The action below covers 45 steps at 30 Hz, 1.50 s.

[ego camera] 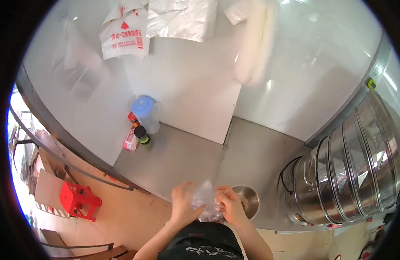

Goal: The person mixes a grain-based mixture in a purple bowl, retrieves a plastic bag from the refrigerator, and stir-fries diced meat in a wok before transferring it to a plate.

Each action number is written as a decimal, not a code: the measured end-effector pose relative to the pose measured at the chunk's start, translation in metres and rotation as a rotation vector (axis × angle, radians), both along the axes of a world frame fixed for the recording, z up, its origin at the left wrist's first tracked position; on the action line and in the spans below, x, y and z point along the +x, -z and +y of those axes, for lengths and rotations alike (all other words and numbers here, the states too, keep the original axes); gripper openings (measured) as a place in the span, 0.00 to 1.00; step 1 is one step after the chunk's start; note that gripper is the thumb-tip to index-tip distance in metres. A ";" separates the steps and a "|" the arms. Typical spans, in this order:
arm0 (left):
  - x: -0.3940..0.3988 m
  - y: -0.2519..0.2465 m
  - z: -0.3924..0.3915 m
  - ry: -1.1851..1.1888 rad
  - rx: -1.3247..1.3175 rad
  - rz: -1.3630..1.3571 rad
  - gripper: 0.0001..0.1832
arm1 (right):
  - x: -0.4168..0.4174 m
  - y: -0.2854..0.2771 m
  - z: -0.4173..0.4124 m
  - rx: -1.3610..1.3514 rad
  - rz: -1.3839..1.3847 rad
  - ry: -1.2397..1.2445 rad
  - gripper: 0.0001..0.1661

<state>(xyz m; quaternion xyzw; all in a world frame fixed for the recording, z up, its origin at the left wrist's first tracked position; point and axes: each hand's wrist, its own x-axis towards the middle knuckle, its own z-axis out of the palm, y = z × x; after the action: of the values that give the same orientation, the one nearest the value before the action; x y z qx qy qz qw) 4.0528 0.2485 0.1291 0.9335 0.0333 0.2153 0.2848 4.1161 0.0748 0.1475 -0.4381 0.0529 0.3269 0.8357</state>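
Observation:
A crumpled clear plastic bag (207, 204) is between my two hands, close in front of my dark apron (200, 242). My right hand (228, 204) pinches the bag's right side with bent fingers. At the left side is my left hand (183, 203), blurred, its thumb reaching across the bag. Whether those fingers grip the film cannot be told. Just beyond my right hand stands a round metal bowl (252, 201) with some dark bits inside, partly covered by the hand.
Stacked steel steamers (336, 175) stand on the right, a black cable (279, 175) beside them. At the back left of the metal counter (183, 149) are a blue-lidded pitcher (148, 113), a black-capped jar (142, 135) and a pink-white packet (131, 140). Plastic bags (182, 19) hang above. A red stool (79, 200) stands left.

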 end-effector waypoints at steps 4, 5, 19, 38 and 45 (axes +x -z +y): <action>0.013 0.049 -0.001 0.104 -0.135 0.124 0.20 | -0.001 -0.001 -0.013 -0.554 -0.882 -0.136 0.10; 0.010 0.058 0.004 0.090 -0.289 0.125 0.18 | 0.000 -0.003 -0.020 -0.760 -1.256 -0.148 0.11; 0.020 0.065 0.058 0.309 -0.136 0.694 0.22 | -0.072 0.097 -0.051 -0.893 -0.643 -0.314 0.24; 0.176 0.143 -0.081 0.566 -0.610 1.597 0.19 | -0.076 0.204 -0.141 0.088 0.704 0.345 0.07; 0.166 0.176 -0.073 0.795 -0.511 1.377 0.12 | -0.063 0.189 -0.146 -0.443 0.318 0.422 0.09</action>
<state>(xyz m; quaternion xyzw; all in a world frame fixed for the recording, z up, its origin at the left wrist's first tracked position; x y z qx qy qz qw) 4.2189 0.1757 -0.0465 0.7054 -0.0841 -0.5340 0.4585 4.0534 -0.0712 -0.0412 -0.5318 0.3415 0.1916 0.7509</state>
